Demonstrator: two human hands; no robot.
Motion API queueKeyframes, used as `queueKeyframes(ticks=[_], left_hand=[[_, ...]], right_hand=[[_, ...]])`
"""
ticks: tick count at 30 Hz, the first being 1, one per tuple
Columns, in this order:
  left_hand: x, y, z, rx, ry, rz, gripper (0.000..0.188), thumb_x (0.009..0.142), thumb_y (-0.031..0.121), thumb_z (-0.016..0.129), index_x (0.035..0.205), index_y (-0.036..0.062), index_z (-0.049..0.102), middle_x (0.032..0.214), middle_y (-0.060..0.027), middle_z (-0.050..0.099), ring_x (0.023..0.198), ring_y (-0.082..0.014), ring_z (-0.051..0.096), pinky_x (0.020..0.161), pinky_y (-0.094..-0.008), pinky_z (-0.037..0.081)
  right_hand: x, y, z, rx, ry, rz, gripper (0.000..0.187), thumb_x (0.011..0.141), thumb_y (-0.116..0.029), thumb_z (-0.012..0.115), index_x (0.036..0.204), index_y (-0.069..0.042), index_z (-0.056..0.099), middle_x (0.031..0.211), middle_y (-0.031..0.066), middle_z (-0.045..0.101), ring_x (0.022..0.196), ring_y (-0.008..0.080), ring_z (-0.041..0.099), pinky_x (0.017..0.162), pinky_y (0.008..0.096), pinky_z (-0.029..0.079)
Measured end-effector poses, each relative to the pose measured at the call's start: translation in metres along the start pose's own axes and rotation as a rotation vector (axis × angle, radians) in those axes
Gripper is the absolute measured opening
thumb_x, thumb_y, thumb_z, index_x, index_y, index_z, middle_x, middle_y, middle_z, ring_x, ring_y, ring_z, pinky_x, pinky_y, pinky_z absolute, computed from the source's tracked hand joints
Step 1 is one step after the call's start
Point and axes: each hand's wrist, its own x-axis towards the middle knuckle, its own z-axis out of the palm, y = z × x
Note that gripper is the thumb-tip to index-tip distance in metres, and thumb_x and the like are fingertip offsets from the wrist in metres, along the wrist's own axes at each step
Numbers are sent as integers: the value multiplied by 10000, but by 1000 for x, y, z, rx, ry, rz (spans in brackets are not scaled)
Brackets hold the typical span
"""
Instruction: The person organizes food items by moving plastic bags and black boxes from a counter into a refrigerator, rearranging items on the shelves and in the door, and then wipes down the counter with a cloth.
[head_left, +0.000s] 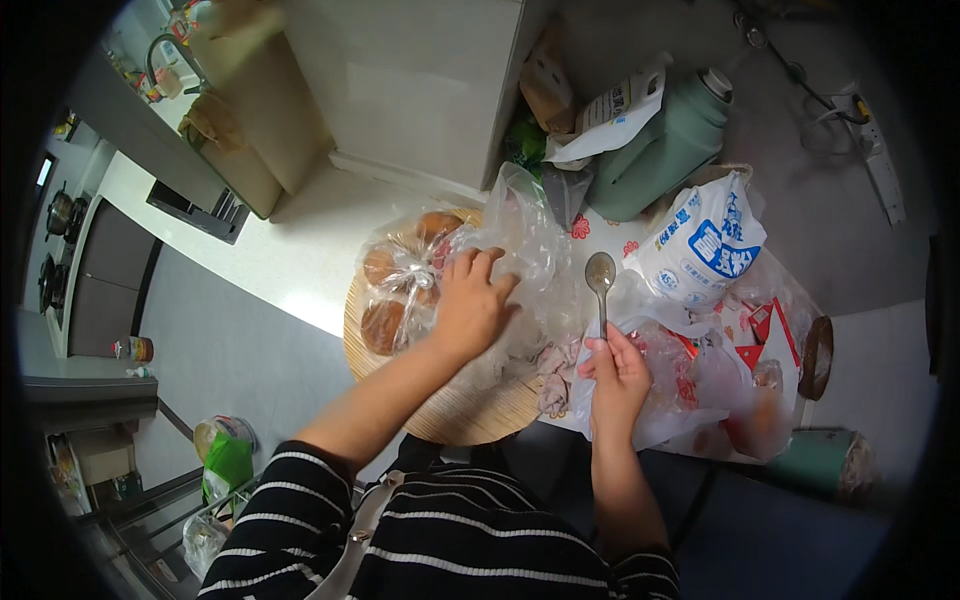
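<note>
My right hand (617, 372) grips a metal spoon (600, 274) by its handle, bowl pointing up and away from me. My left hand (476, 298) hovers over or rests on clear plastic, its fingers apart and bent a little; whether it touches the plastic I cannot tell. Just left of it, a clear plastic bag (402, 272) with a gathered top covers several round brown buns (382, 328). They lie on a round woven mat (470, 415). More crumpled clear plastic (525, 215) spreads between my hands. Below it is a crumpled pinkish cloth (556, 378).
Right of the spoon stands a white and blue flour sack (705, 245). Behind it are a green jug (665, 140) and a white packet (615, 105). Plastic bags with red packaging (765, 335) crowd the table's right side. A power strip (880, 160) hangs on the wall.
</note>
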Motion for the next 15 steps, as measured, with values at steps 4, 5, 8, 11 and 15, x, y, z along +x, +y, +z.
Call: queueKeyframes(ticks=[4,5,8,11,15], left_hand=[[-12,-52,0,-242,32,-125,117,749,61,706,838,44,633,998,-104,632,906,-273,586,809,-349,465],[-12,-57,-10,-317,51,-227,107,781,54,694,863,37,628,997,-93,637,905,-235,596,821,-321,464],[-20,-64,-29,-829,88,-652,78,844,70,657,890,16,626,913,-56,644,857,-167,608,798,-283,474],[-38,-79,-42,-885,157,-688,100,872,69,644,932,-3,611,900,-29,626,829,-98,584,792,-229,459],[-51,-80,-53,-922,126,-762,110,885,70,640,940,-17,603,910,-34,626,828,-86,574,772,-223,455]], right_hand=[[5,7,5,6,30,-13,284,897,-45,583,1157,68,577,894,110,663,613,83,557,600,212,469],[5,9,4,-8,46,-30,274,895,-47,586,1143,70,582,883,112,664,615,85,561,595,212,470],[6,18,0,-108,77,-53,222,878,-55,613,1063,66,621,842,96,669,618,91,571,577,224,474],[6,24,-5,-417,145,-253,156,838,-57,656,960,41,662,811,83,677,616,102,592,558,245,477],[17,26,-21,-854,-11,-269,154,757,-104,656,888,-28,681,806,137,683,689,277,658,622,373,514]])
